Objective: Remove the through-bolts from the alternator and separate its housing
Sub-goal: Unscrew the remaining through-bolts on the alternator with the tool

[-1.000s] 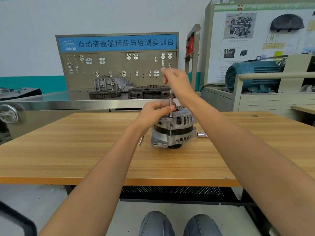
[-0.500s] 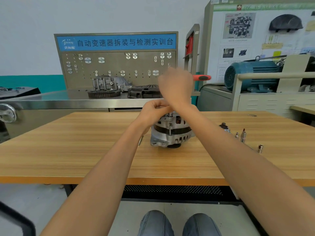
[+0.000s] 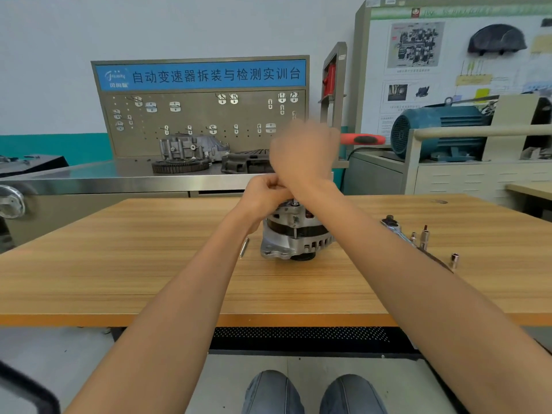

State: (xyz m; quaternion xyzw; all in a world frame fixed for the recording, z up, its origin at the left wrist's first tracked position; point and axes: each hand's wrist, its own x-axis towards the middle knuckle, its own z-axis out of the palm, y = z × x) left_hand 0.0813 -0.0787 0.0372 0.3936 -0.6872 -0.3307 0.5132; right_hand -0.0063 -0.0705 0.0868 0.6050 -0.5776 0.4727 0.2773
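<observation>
Lying on the wooden table (image 3: 119,279) at about 9 o'clock from the alternator (image 3: 294,234) is a slim metal rod (image 3: 244,247), partly hidden by the left forearm. The alternator stands near the middle of the table, pulley end down. The left hand (image 3: 264,194) sits at its 11 o'clock, on the top edge of the housing, fingers curled tight as if pinching something small there; what it pinches is hidden. The right hand (image 3: 304,153) is raised at 12 o'clock above the alternator, blurred, wrapped round a tool with a red and black handle (image 3: 363,139) that sticks out toward 3 o'clock. Farther toward 3 o'clock on the table lie a ratchet (image 3: 391,222), partly behind the right forearm, and small upright sockets (image 3: 424,234), well apart from the alternator
</observation>
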